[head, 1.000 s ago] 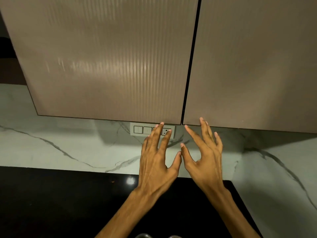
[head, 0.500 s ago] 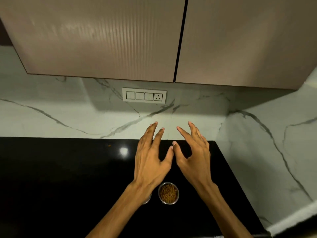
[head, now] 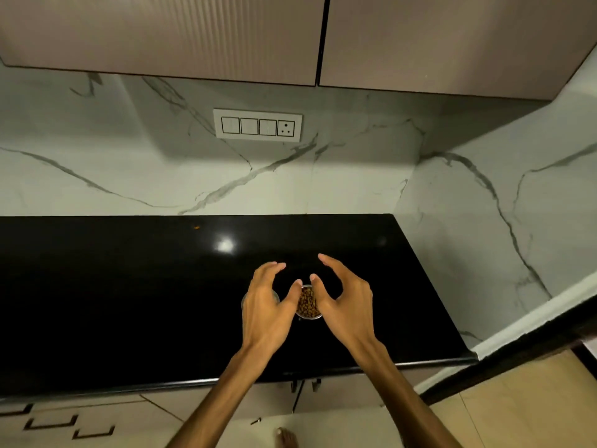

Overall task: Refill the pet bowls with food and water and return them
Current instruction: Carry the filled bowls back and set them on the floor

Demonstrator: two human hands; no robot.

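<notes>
Left to right: three dark recessed drawer handles (head: pixel 51 421) are showing on the pale lower cabinets at bottom left. One glossy black stone countertop (head: pixel 129 286) is running across the frame, one bright light reflection on it. Above it, one white marble-look backsplash with grey veins (head: pixel 97 163) is carrying one white switch plate (head: pixel 257 125): three switches plus one three-pin socket. Two beige ribbed upper cabinet doors (head: pixel 161 30) are hanging above, closed. On the counter, two small bowls are sitting side by side. One is a small bowl (head: pixel 244 299) almost fully hidden under the left hand (head: pixel 266 305), only a thin rim edge showing, contents not visible. The other is a small round steel bowl filled with brown kibble (head: pixel 308 303), sitting between the two thumbs. Left hand is spread, fingers curled, hovering over its bowl; contact can't be confirmed. Right hand (head: pixel 344 300) is also spread and cupped, thumb overlapping the kibble bowl's right rim; grip can't be confirmed either. One bare foot (head: pixel 287 438) is showing on the floor at the bottom edge.
</notes>
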